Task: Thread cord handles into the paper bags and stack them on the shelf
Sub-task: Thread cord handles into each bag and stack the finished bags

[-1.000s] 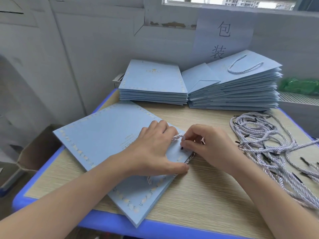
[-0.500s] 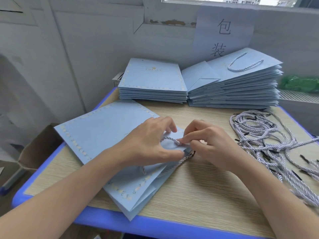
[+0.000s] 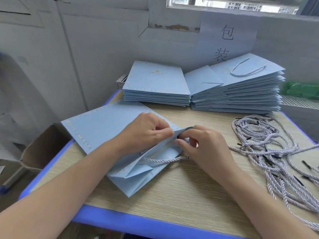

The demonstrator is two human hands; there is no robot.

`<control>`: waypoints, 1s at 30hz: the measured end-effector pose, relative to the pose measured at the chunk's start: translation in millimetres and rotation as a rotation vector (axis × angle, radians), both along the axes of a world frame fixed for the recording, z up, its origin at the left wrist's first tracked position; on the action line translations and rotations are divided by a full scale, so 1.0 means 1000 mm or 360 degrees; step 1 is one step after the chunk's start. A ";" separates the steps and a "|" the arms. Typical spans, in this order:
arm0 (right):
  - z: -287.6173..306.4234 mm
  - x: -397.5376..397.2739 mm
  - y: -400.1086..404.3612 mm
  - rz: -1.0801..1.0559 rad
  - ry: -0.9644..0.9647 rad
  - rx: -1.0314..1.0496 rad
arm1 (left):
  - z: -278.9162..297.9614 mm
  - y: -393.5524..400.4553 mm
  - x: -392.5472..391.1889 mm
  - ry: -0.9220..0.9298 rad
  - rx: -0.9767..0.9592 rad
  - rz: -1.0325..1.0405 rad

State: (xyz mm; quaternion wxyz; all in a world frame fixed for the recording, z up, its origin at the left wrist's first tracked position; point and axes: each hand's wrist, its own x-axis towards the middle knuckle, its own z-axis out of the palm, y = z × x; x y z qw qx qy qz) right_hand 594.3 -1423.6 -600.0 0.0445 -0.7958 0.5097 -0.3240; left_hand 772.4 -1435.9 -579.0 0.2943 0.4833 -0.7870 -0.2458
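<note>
Head view: nearest me, the paper bag (image 3: 107,128) lies flat on the table (image 3: 181,190), and its mouth, shut a second ago, now gapes toward me with the top panel lifted. My left hand (image 3: 146,133) pinches that lifted rim, and my right hand (image 3: 205,145) pinches the same edge from the other side, where I judge a cord end is being fed through a hole, though the fingers hide it. One cord (image 3: 164,160) now runs across inside the open mouth, so I judge this handle is partly threaded. To the right lies the loose cord pile (image 3: 269,147). Farther back sit the unthreaded stack (image 3: 155,83) and the finished stack (image 3: 241,88).
</note>
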 end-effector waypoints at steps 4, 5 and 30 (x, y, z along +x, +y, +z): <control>-0.001 0.008 -0.001 -0.0093 0.0028 -0.0046 | -0.002 0.000 -0.002 0.0064 0.0005 0.0033; -0.001 0.007 -0.001 -0.0076 0.0030 -0.0033 | -0.003 0.001 -0.003 0.0095 0.0008 0.0052; 0.013 -0.037 -0.015 -0.0532 0.0090 0.0217 | -0.016 0.000 -0.007 -0.0136 -0.0229 0.0176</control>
